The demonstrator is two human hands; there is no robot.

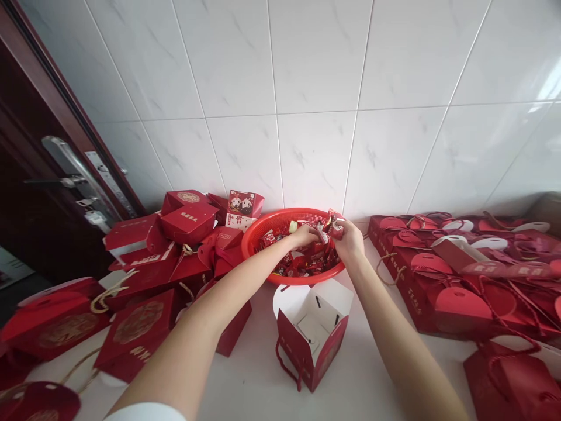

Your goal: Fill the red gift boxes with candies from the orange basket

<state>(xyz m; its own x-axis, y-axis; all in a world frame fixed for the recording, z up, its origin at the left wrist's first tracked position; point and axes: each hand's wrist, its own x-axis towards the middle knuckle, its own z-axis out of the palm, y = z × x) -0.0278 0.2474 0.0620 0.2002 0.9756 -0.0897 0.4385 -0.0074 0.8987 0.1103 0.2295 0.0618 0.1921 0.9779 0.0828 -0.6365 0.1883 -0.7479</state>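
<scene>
A red plastic basket (pixel 258 234) full of small wrapped sweets (pixel 302 263) stands against the wall. Over its middle, my left hand (pixel 304 237) has its fingers closed round a small wrapped sweet. At the basket's right side my right hand (pixel 349 241) grips red wrapped sweets (pixel 335 225) between thumb and fingers. The two hands are close together. In front of the basket, an open red gift box (pixel 302 351) with a white inside and a red cord handle stands upright; its interior shows white card and small dark slots.
Closed red boxes (pixel 188 222) with rope handles are piled at the left. Rows of red boxes (pixel 438 304) fill the right side, with another box (pixel 508 380) at the lower right. Behind is a tiled wall (pixel 315 158); a dark door (pixel 56 146) is at the far left.
</scene>
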